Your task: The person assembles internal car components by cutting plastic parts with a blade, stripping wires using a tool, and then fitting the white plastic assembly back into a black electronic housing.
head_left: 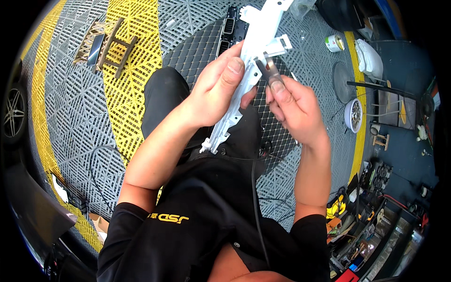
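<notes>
Head view: long white slotted plastic strip (257,37) slanting through the left hand (213,89).
The left hand clasps it mid-length; just to its right, the right hand (298,105) pinches a grey metal two-pronged tool (270,71), prongs at the strip's edge.

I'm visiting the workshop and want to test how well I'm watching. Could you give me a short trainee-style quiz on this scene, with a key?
1. What colour is the long part held in the left grip?
2. What is in the right grip?
A) a phone
B) a grey metal tool
C) a paintbrush
3. True or false: the white bowl is farther right in the picture than the grey metal tool.

Key: 1. White. 2. B. 3. True.
</notes>
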Demonstrator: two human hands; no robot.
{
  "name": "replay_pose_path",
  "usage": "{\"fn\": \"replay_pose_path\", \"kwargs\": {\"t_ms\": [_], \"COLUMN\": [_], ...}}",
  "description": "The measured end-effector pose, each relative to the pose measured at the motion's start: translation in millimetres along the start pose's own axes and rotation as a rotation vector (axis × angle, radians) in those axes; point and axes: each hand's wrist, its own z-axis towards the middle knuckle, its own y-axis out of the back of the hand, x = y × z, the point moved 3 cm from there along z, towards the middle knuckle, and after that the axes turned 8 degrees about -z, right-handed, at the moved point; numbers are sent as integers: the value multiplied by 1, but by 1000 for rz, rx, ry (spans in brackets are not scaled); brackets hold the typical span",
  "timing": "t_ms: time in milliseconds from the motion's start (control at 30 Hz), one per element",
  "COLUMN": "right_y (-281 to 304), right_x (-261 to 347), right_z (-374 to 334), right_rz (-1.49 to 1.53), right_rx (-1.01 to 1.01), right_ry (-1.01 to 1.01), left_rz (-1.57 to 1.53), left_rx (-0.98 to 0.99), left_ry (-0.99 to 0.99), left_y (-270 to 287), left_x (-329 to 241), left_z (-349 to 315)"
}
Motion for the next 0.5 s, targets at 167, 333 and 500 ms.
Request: {"fn": "replay_pose_path", "kwargs": {"t_ms": [167,333,500], "right_y": [2,-3,-10], "right_x": [-2,0,5], "right_z": [-2,-4,-10], "right_rz": [-136,-372,-522], "right_rx": [-32,-157,-179], "right_ry": [34,73,32], "left_rz": [-25,-89,201], "left_rx": [-31,-207,-344], "left_ry": [64,33,-315], "left_y": [-2,-4,-4], "left_x": [5,21,32], "left_z": [-1,-4,-17]}}
